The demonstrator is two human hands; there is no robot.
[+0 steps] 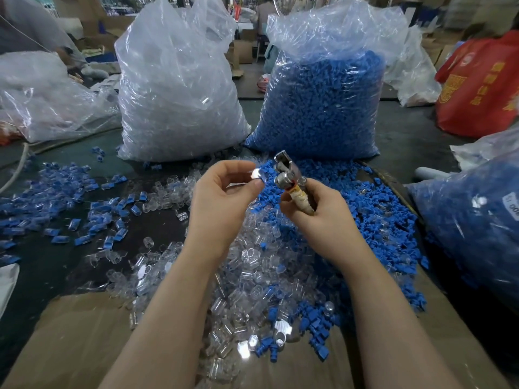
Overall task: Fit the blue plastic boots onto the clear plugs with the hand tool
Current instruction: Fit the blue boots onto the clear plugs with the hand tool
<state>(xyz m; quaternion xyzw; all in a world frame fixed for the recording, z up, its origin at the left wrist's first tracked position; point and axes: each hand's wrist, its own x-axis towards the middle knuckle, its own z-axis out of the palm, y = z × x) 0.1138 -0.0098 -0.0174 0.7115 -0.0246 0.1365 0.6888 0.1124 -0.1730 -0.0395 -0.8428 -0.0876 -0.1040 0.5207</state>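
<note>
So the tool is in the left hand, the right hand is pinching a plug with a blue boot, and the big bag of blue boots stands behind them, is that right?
Not quite: the sides are swapped. The head view shows the tool in the right hand, while the left hand pinches the plug with its blue boot. The bag of blue boots does stand behind them.

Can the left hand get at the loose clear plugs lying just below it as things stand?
Probably not freely: the left hand already pinches a clear plug in its fingers, though the loose clear plugs lie uncovered below.
</note>
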